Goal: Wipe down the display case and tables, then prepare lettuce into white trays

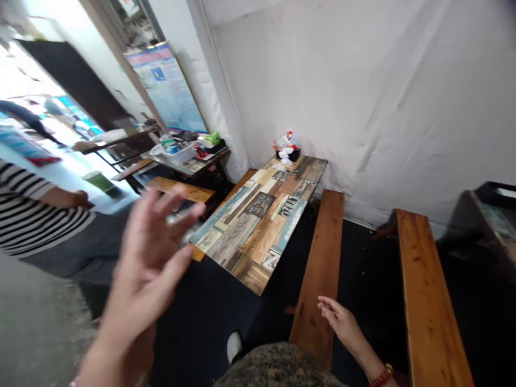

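My left hand point(151, 258) is raised at the left, close to the camera and slightly blurred. Its fingers are apart and nothing is in it. Beyond its fingertips lies the near left end of a table point(245, 226) with a printed patchwork-wood top. My right hand point(338, 320) is lower down, over a long brown wooden bench point(325, 242), its fingers loosely stretched and empty. A red beaded bracelet point(382, 374) circles that wrist. At the table's far end sits a black container point(295, 156) with white and red plastic packaging.
A second bench point(423, 269) stands to the right, with another table point(495, 220) at the edge. Left of me is a person in a striped shirt point(28, 209). Behind them, a cluttered table point(193, 167) carries a white basket point(181, 155). A pale wall point(342, 80) closes the back.
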A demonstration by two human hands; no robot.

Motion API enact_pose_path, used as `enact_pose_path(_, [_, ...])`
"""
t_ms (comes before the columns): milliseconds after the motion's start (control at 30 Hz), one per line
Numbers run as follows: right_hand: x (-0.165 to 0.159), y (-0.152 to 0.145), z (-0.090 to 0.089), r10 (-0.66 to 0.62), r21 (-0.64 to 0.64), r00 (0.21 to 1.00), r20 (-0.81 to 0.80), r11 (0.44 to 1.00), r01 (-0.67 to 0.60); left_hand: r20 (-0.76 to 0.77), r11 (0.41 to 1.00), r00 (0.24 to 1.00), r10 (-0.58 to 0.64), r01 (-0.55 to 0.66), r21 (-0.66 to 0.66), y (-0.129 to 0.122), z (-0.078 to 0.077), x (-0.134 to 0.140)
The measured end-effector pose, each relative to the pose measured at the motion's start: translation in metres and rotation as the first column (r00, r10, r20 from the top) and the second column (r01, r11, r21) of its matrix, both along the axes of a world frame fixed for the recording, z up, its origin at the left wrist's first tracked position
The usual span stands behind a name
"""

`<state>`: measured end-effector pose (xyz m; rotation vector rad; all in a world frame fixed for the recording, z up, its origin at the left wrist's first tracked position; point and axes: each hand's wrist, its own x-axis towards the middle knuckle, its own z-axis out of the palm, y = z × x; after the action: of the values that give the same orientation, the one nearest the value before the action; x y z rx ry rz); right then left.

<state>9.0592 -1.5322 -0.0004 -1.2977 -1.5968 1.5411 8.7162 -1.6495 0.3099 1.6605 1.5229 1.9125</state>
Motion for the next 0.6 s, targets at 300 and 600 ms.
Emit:
enact_pose_path(300, [-0.079,-0.01,-0.067,-0.044,-0.012,0.969,0.244,0.999,0.049,0.514,0.665,0.781,0.355,0.175,-0.726,-0.055,-0.271,-0.133])
enact_pose_path(600, [-0.299,-0.006,-0.111,0.033,0.289,0.815,0.579,0.926,-0.243,0.496,0.618,0.82,0.286,0.238,-0.75,-0.139,-0.312,-0.27])
